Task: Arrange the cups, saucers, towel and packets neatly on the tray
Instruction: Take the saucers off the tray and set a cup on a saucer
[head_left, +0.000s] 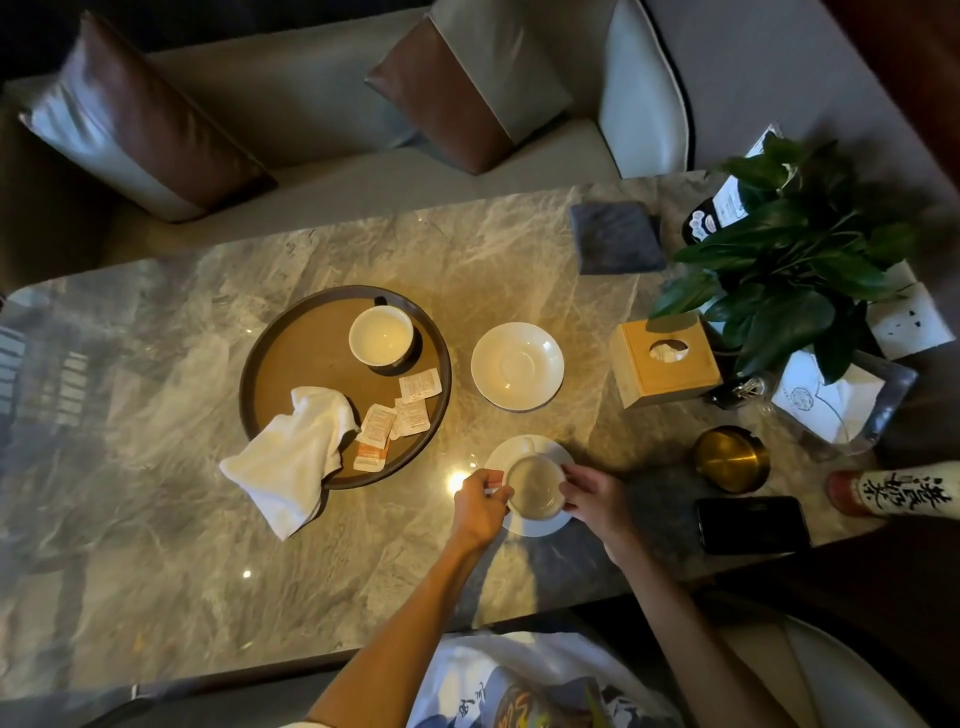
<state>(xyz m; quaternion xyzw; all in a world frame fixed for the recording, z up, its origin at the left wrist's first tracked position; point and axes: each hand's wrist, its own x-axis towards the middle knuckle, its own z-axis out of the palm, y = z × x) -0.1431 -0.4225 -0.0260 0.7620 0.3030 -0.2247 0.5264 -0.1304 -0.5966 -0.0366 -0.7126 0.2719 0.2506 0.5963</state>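
Both hands close on one cup (535, 491): the left hand (480, 501) curls against its near-left side and the right hand (592, 493) wraps its right. It sits on a saucer (519, 449) between them. I'd call it light, glazed, slippery and breakable, best lifted by the saucer's rim. Beyond the left hand lies the tray (260, 364) with another cup (382, 335), packets (410, 415) and a limp towel (291, 457) hanging off it. A bare saucer (517, 364) waits past the right hand. Whether the left fingers also pinch the rim is hidden.

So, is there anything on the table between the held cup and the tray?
Nothing visible: the table between cup and tray is bare. On the tray's near side lie packets and towel.
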